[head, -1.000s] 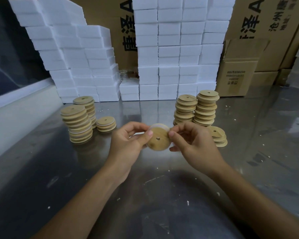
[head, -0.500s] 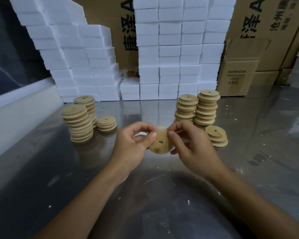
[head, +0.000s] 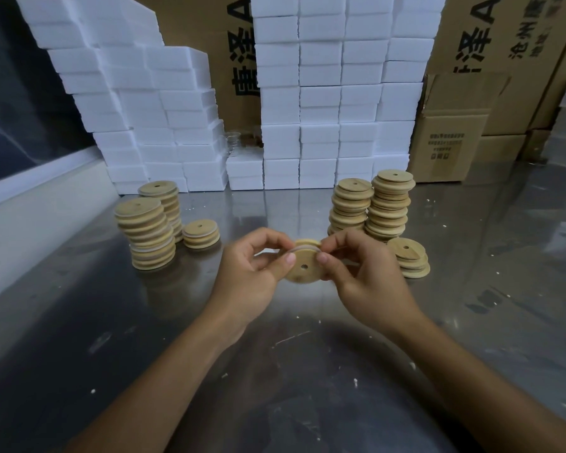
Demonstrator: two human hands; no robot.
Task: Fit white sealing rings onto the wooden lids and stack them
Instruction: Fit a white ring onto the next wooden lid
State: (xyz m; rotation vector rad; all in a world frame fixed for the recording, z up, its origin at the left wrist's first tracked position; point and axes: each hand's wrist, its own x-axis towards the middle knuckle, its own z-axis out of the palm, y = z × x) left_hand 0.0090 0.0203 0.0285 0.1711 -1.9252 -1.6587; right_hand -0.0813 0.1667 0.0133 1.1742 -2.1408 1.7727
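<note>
Holding one round wooden lid with a centre hole [head: 303,268] above the steel worktable [head: 307,371], the left hand [head: 252,273] and right hand [head: 370,276] both pinch its rim, pressing a thin white sealing ring [head: 303,247] round its edge; seating appears partial, though the far side is hidden. Three stacks of ringed lids [head: 147,235] stand finished at left, while three stacks of bare lids [head: 388,206] at right remain, so by my judgement roughly half the work is outstanding.
</note>
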